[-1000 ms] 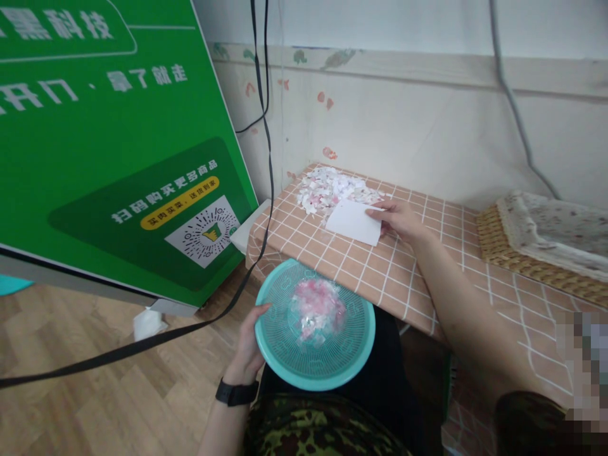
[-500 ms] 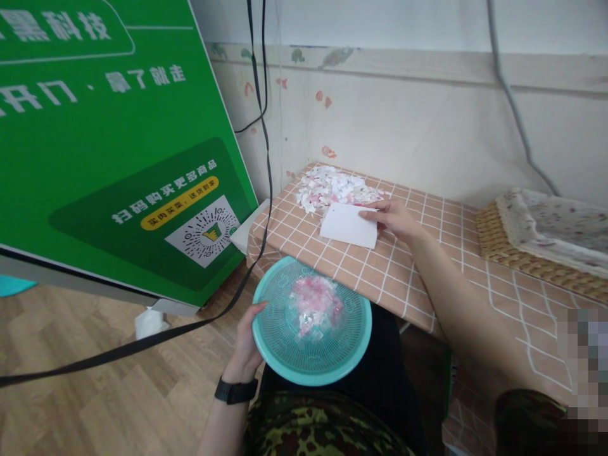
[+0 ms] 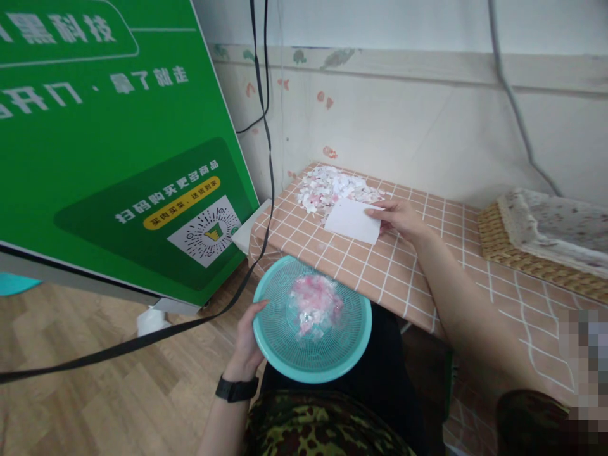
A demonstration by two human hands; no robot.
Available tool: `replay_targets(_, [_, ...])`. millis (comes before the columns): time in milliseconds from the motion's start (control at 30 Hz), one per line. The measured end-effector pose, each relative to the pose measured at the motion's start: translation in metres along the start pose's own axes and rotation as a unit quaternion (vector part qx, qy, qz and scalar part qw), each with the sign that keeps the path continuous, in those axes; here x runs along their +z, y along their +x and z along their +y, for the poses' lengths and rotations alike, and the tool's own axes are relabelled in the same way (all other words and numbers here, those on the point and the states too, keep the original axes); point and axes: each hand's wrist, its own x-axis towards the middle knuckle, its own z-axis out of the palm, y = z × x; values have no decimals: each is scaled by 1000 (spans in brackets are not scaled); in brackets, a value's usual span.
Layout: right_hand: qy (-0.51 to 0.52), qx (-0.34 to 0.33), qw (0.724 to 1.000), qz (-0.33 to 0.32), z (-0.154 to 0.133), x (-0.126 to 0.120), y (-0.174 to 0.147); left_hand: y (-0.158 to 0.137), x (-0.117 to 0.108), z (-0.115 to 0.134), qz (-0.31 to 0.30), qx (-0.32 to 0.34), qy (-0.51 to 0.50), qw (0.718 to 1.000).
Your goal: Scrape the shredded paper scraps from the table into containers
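Note:
My left hand (image 3: 250, 335) grips the left rim of a turquoise plastic colander (image 3: 280, 354), which is below the front edge of the table. Inside the colander lie pink and clear-white scraps (image 3: 316, 304). My right hand (image 3: 399, 218) is over the table, closed on the right end of a white card (image 3: 352, 221), thumb on top and the fingers partly hidden beneath. Just behind the card a heap of white and pink paper scraps (image 3: 337, 187) is spread on the checked cloth, and the card covers its near edge.
The table (image 3: 408, 282) has a brown cloth with white grid lines. At the right stands a lined wicker basket (image 3: 498, 237). A big green panel (image 3: 118, 139) fills the left, and a black strap (image 3: 156, 339) hangs across before it. A wall is behind.
My right hand and the card have shifted very slightly to the right, away from the scraps' front edge. The colander and my left hand stay in place.

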Motion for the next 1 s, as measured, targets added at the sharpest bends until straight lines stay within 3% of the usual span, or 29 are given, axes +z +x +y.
replay_targets(200, [-38,7,998,-57,-5,5,-4,-1,0,0,4,4,6,1000])
replay_targets(400, [-30,-3,999,13,1,2,1,-1,-1,0,3,-3,9,1000])
replay_targets(600, [-41,-33,997,48,-3,19,1,-2,1,0,-2,3,9,1000])
replay_targets(733, [-37,-47,997,49,-4,27,-2,-1,0,-1,-3,-3,6,1000])
replay_targets(867, [-55,-42,998,2,-5,19,-2,0,-2,-2,-5,-3,7,1000])
replay_targets(1000, [-65,-50,997,16,-6,14,-1,0,-3,-2,-6,1,10,1000])
